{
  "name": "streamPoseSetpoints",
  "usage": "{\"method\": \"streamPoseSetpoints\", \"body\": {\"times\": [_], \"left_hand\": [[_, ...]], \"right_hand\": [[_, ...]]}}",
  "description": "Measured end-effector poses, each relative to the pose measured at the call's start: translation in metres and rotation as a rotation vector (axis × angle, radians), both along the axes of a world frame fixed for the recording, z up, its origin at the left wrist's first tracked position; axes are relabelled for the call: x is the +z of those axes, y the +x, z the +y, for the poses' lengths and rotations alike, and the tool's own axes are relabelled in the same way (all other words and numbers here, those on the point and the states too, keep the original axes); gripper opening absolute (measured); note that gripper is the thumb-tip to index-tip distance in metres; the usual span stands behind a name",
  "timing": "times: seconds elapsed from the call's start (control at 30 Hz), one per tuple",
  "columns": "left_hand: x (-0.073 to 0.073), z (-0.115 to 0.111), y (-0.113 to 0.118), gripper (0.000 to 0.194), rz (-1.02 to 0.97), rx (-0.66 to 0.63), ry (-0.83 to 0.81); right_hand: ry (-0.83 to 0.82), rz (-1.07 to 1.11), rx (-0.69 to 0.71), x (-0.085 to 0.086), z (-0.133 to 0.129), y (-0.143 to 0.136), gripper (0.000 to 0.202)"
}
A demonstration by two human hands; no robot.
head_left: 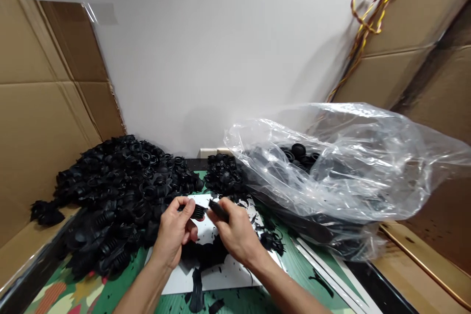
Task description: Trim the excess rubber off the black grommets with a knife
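Observation:
My left hand pinches a black ribbed rubber part between thumb and fingers, its ridges facing right. Close beside it, my right hand is closed around a dark, stick-like handle; its kind is not clear, and any working end is hidden. Both hands are above a white board strewn with black rubber scraps. To the left rises a large heap of similar black rubber parts, many with ragged edges.
A clear plastic bag with black round parts lies at the right. A smaller black pile sits behind the board. Cardboard walls flank the green table surface, and twisted yellow-brown wires hang at upper right.

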State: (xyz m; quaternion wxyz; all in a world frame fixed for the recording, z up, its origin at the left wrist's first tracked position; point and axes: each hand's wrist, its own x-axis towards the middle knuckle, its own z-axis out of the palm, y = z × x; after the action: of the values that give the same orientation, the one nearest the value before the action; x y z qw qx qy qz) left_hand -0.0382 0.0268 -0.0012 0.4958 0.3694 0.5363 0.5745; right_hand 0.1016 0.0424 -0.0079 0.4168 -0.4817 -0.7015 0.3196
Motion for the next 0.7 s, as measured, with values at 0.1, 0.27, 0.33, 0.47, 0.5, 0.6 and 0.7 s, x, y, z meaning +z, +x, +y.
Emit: {"method": "streamPoseSetpoints", "body": {"times": [0.1,0.27,0.33,0.47,0.5,0.6,0.7], "left_hand": [[0.0,-0.002,0.003,0.041,0.124,-0.037,0.049],[0.007,-0.003,-0.001,0.037,0.42,-0.206,0.191],[0.01,-0.003,0.0,0.033,0.473,-0.225,0.212],[0.016,-0.002,0.006,0.028,0.468,-0.152,0.242],[0.017,-0.001,0.008,0.027,0.432,-0.124,0.239],[0.015,0.008,0.011,0.022,0.329,-0.024,0.204],[0.009,0.021,0.009,0.028,0.251,0.068,0.14]], "right_hand": [[-0.029,-0.023,0.035,-0.001,-0.001,-0.007,0.019],[-0.065,0.04,0.16,-0.004,0.006,0.002,0.018],[-0.088,0.059,0.19,-0.006,0.009,0.008,0.018],[-0.063,0.21,0.306,-0.004,0.014,0.014,0.022],[-0.042,0.247,0.317,-0.003,0.013,0.014,0.024],[0.046,0.268,0.286,0.004,-0.004,0.007,0.024],[0.124,0.161,0.516,0.01,-0.034,-0.004,0.016]]}}
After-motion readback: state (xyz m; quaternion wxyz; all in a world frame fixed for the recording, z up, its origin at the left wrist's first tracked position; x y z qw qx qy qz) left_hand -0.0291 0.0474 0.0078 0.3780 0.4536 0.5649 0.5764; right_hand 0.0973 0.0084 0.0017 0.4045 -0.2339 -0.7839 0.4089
